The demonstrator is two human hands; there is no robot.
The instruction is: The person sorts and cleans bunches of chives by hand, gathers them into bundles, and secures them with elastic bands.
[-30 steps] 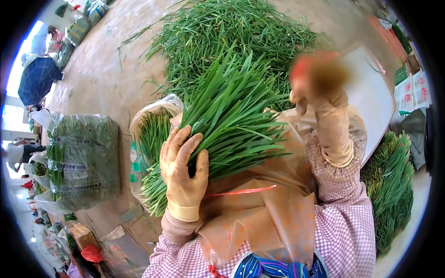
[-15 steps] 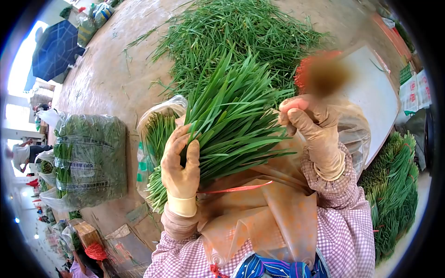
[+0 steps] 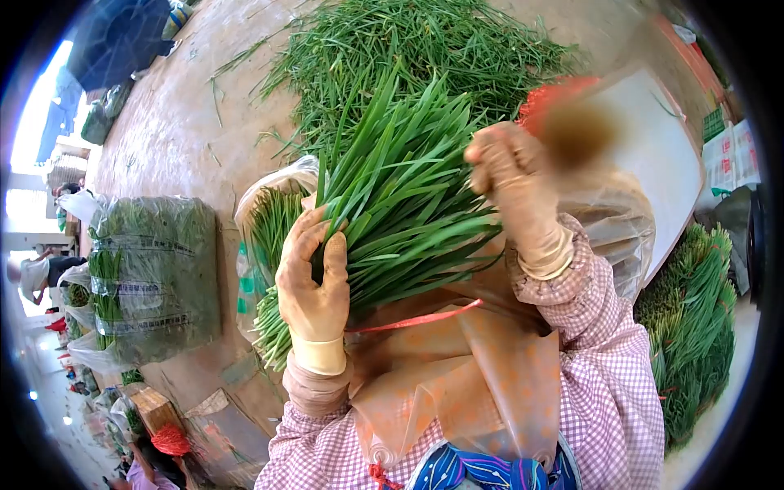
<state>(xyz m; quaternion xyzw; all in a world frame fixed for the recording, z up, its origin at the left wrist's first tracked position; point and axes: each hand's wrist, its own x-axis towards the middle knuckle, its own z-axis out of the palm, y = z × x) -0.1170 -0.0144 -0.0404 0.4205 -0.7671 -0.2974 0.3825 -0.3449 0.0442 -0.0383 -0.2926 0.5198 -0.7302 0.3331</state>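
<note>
A thick bunch of garlic chives (image 3: 400,196) lies across my lap, pale stem ends at lower left and green leaves fanning up and right. My gloved left hand (image 3: 314,282) is wrapped round its lower part, thumb on top. Beside the leaf tips on the right, my gloved right hand (image 3: 518,180) is raised with fingers curled closed; whatever may be inside them is hidden. A red strip (image 3: 416,317) sticks out below the bunch, over the brown plastic apron (image 3: 465,367).
Loose leaves (image 3: 425,49) are heaped on the floor ahead. Stacked chive bunches (image 3: 694,335) lie at right, near a white board (image 3: 661,155) and red ties (image 3: 543,98). At left stand a plastic-wrapped bale (image 3: 155,269) and an open bag of chives (image 3: 273,216).
My right hand has moved up and slightly left, turning so its back shows and its fingers curl in. My left hand keeps its hold on the chives, shifted slightly left in view.
</note>
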